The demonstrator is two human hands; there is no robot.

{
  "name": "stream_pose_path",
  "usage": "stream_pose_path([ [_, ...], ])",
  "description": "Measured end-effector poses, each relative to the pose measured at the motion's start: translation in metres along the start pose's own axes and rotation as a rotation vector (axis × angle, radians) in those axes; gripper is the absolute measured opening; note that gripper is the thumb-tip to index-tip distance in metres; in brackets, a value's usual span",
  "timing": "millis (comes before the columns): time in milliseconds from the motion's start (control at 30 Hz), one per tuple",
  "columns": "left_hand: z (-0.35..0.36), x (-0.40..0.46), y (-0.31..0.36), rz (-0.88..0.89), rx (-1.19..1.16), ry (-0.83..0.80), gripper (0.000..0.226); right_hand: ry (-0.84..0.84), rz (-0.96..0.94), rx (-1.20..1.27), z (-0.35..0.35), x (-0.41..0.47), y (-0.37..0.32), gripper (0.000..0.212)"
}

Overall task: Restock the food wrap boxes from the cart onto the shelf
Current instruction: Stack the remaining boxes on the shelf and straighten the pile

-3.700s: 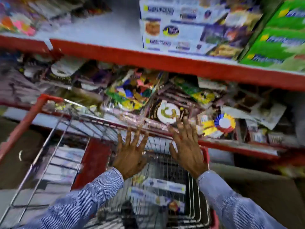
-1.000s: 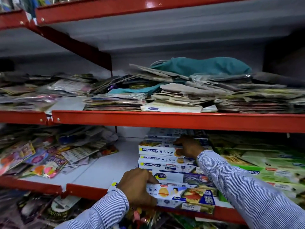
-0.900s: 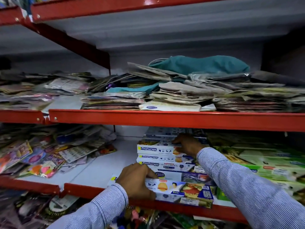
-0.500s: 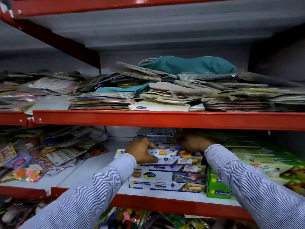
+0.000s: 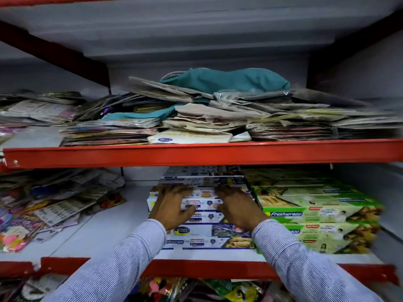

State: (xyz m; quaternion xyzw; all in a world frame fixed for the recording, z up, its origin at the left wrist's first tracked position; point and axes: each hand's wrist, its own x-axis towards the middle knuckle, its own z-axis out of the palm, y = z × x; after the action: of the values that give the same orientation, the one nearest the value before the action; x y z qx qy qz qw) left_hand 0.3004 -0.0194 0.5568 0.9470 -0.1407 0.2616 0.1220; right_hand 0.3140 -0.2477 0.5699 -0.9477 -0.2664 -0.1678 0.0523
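Observation:
A stack of white-and-blue food wrap boxes [image 5: 196,233] stands on the middle shelf [image 5: 202,269], just left of a stack of green Freshwrapp boxes [image 5: 316,214]. My left hand [image 5: 172,207] and my right hand [image 5: 237,207] lie flat, fingers spread, on the top front box [image 5: 205,202] of the white-and-blue stack, side by side. Neither hand wraps around a box. More white-and-blue boxes [image 5: 202,178] sit higher at the back of the stack. The cart is out of view.
The red-edged upper shelf [image 5: 196,152] hangs low over the stack and carries piles of flat packets and a teal cloth bag [image 5: 226,80]. Loose colourful packets [image 5: 54,205] lie on the left of the middle shelf, with bare white shelf [image 5: 122,223] between them and the boxes.
The box my hands carried from the shelf's front edge now lies on top of the white-and-blue stack. Both hands have gone from gripping its ends to lying flat on it.

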Motion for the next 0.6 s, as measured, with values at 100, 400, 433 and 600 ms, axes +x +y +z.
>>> stream_pose_path([
  [100, 0.002, 0.000, -0.010, 0.023, 0.068, -0.013, 0.063, 0.051, 0.037, 0.044, 0.004, 0.000, 0.004, 0.051],
  [400, 0.011, 0.005, -0.016, 0.072, 0.024, -0.029, 0.081, 0.101, 0.064, 0.038, -0.001, -0.005, 0.007, 0.051],
  [433, 0.012, 0.005, -0.016, 0.072, 0.027, -0.030, 0.077, 0.103, 0.068, 0.041, -0.002, -0.006, 0.008, 0.052],
  [600, 0.015, 0.002, -0.019, 0.084, 0.088, -0.037, 0.072, 0.130, 0.061, 0.049, -0.001, -0.008, 0.009, 0.052],
])
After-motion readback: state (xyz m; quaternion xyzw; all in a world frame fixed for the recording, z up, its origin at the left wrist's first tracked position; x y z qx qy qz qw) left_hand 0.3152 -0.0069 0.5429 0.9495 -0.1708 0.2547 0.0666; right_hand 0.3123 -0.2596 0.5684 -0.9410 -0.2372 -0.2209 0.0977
